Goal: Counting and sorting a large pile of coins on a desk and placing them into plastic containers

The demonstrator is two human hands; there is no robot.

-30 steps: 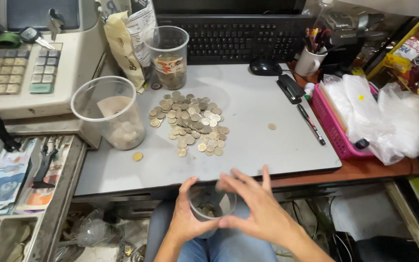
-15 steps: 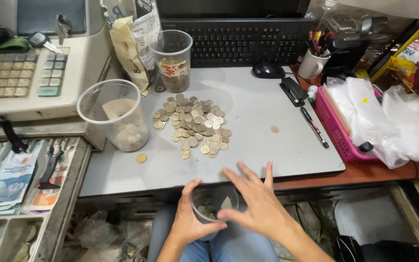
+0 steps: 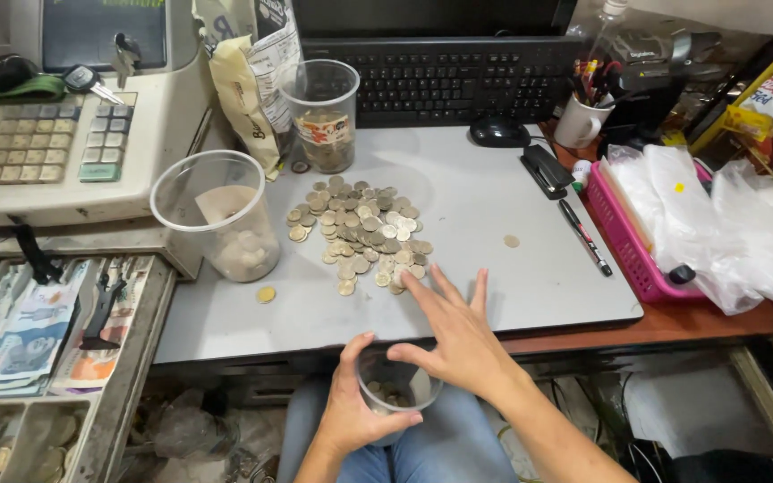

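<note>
my left hand (image 3: 360, 411) grips a cup (image 3: 395, 394) below the near desk (image 3: 494, 241) edge. my right hand (image 3: 458, 335) is spread open, fingertips at the coins (image 3: 360, 233).

Clear plastic cups: three, namely one large cup (image 3: 216, 215) and one tall cup (image 3: 319, 112) on the desk (image 3: 494, 268), plus one small cup (image 3: 395, 394) below its edge. Coins: one pile (image 3: 360, 233), too many to count, with two stray coins (image 3: 266, 294) (image 3: 512, 241) apart. Hands: two, left (image 3: 355, 411) and right (image 3: 458, 335).
</note>
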